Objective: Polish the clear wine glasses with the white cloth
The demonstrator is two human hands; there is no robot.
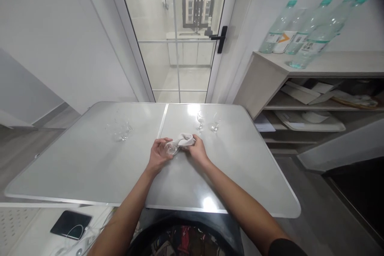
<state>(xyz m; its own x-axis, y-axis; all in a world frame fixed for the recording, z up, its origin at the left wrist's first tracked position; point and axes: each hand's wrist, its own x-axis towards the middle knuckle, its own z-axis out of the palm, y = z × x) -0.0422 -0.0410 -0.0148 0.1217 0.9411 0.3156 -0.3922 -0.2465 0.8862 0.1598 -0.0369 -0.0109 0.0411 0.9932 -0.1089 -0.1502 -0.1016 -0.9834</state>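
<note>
My left hand is wrapped round the bowl of a clear stemmed glass, which lies tilted on its side above the middle of the table. My right hand grips a white cloth bunched at the foot end of that glass. The cloth hides the glass's foot and part of its stem. Just beyond my right hand stand two more clear glasses, one upright stemmed glass and another beside it. Several clear glasses are grouped on the left half of the table, their outlines hard to make out.
The pale folding table has a centre seam. A closed glass door stands behind it. At right, a shelf unit carries several green-capped bottles. A dark phone or tablet with a cable lies on a white surface at lower left.
</note>
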